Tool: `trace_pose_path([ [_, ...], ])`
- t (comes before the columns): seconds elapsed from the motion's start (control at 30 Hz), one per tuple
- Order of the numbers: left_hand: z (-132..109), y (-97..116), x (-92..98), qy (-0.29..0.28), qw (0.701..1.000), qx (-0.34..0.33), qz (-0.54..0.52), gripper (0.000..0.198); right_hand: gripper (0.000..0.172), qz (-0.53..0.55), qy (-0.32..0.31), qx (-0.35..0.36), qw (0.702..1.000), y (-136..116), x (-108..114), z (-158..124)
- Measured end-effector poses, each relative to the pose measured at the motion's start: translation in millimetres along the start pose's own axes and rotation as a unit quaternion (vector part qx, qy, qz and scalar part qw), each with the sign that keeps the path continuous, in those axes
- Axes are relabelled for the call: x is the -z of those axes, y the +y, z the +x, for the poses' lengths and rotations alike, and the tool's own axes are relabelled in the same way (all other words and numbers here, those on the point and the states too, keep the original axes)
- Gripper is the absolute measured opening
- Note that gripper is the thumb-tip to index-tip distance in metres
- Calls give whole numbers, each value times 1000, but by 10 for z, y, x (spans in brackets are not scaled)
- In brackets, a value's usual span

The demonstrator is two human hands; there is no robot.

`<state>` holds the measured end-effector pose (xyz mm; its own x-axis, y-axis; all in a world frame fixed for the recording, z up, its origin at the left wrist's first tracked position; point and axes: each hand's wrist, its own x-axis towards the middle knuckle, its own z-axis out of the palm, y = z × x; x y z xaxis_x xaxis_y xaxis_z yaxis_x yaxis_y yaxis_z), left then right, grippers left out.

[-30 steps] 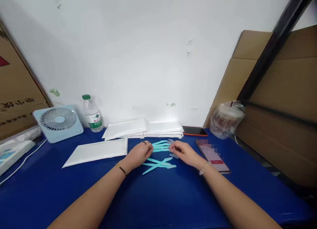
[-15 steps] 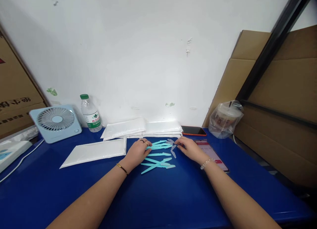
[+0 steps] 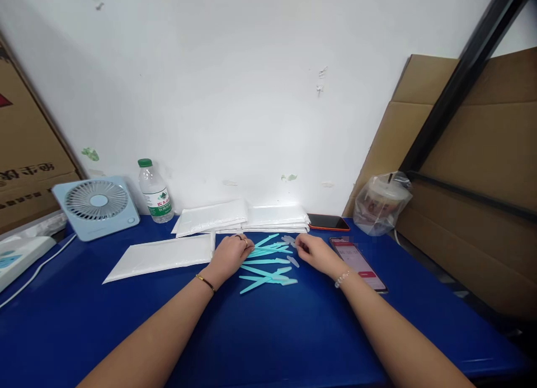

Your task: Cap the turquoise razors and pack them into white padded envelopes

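Observation:
Several turquoise eyebrow razors (image 3: 268, 261) lie in a loose, crossing pile on the blue table. My left hand (image 3: 230, 258) is closed at the left ends of the upper ones, its fingertips on their handles; how many it grips is hidden. Small translucent blade caps (image 3: 292, 261) lie to the right of the razors. Beside these caps, my right hand (image 3: 315, 253) has its thumb and fingers pinched together; whatever is between them is too small to make out. A flat white packet (image 3: 161, 257) lies left of my left hand.
Stacked white packets (image 3: 274, 217) lie along the wall. A dark phone (image 3: 328, 222) is at the back, and another phone with a lit screen (image 3: 361, 267) lies by my right wrist. Further out are a fan (image 3: 98, 206), a water bottle (image 3: 155, 195) and a bagged drink cup (image 3: 382, 203).
The upper razors have shifted, and one now slants up to the right. My right hand has moved slightly left, by the caps, and one lower cap has gone from view. My left hand stays at the handles.

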<state>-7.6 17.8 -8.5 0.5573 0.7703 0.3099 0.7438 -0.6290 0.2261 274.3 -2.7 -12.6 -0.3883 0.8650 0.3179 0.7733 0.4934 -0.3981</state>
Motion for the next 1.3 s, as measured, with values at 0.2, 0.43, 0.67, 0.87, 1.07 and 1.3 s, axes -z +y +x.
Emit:
trace_pose_path([
  [0.2, -12, -89, -6, 3, 997, 37, -75, 28, 14, 79, 13, -9, 997, -30, 75, -33],
  [0.43, -8, -65, 11, -3, 993, 55, -102, 31, 18, 82, 9, -13, 996, -48, 48, -25],
  [0.67, -19, -79, 16, 2, 993, 54, -107, 29, 19, 99, 21, -31, 994, -59, 82, -43],
  [0.87, -23, -89, 22, 2, 992, 60, -115, 29, 21, 116, 20, -33, 992, -65, 76, -42],
  [1.07, -41, -31, 35, -13, 993, 40, -112, 27, 20, 131, -2, -17, 991, -167, 0, -35],
  [1.3, -58, 13, 85, -37, 997, 12, -62, 24, 19, 100, -14, -23, 995, -38, 15, -29],
])
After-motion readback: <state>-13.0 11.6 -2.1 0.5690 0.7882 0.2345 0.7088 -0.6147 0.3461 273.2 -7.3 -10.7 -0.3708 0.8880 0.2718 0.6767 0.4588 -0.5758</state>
